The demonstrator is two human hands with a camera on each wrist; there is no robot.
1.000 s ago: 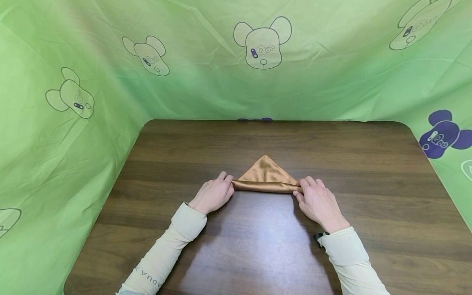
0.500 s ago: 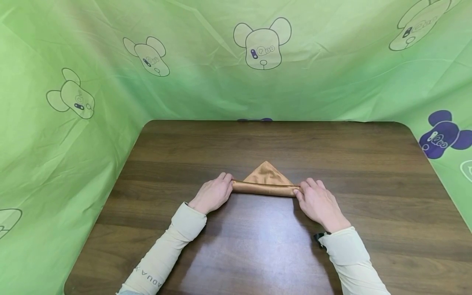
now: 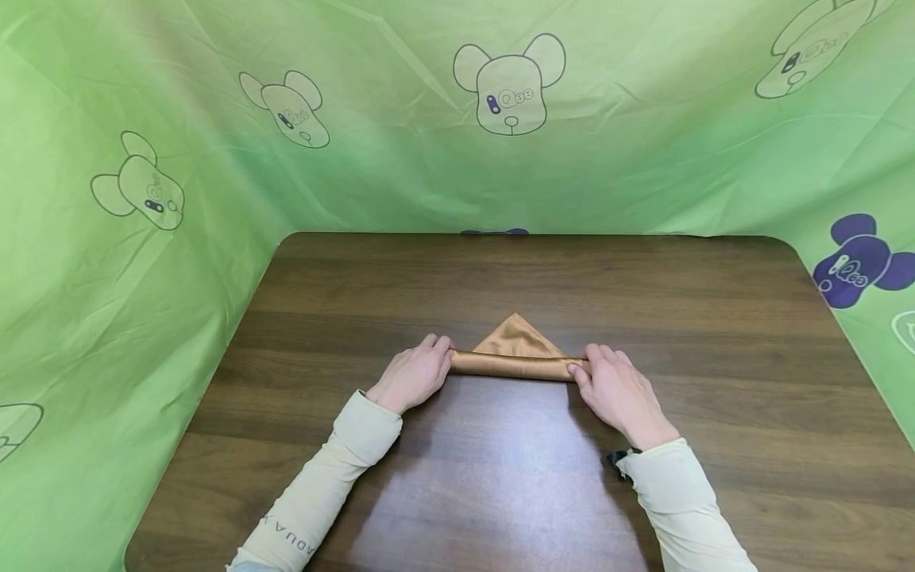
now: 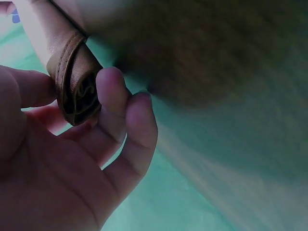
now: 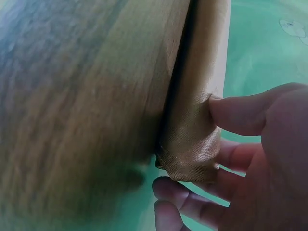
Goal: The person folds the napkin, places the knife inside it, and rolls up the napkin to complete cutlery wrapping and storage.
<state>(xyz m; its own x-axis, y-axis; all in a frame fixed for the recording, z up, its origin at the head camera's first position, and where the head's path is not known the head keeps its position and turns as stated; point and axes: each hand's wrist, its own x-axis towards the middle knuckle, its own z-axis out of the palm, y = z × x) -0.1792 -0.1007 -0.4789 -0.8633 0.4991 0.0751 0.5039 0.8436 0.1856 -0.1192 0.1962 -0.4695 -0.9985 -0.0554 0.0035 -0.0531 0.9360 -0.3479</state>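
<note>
A shiny golden-brown satin cloth (image 3: 511, 365) lies mid-table, its near part rolled into a flat tube. Beyond the tube a triangular tip (image 3: 518, 337) points to the far edge. My left hand (image 3: 411, 375) grips the tube's left end; in the left wrist view the thumb and fingers surround the open end of the cloth (image 4: 72, 67), where spiralled layers show. My right hand (image 3: 618, 393) holds the right end. Seen from the right wrist, the thumb presses on the satin cloth (image 5: 197, 115), with fingers on the other side and below its end.
The dark wooden table (image 3: 343, 278) has rounded far corners. Green fabric (image 3: 400, 159) printed with cartoon heads hangs behind it and along both sides. A black strap (image 3: 620, 465) shows at the right cuff.
The roll has grown thicker and turned slightly toward me, while the triangle has become smaller and its tip drawn nearer. Both hands keep hold of the ends, almost in place.
</note>
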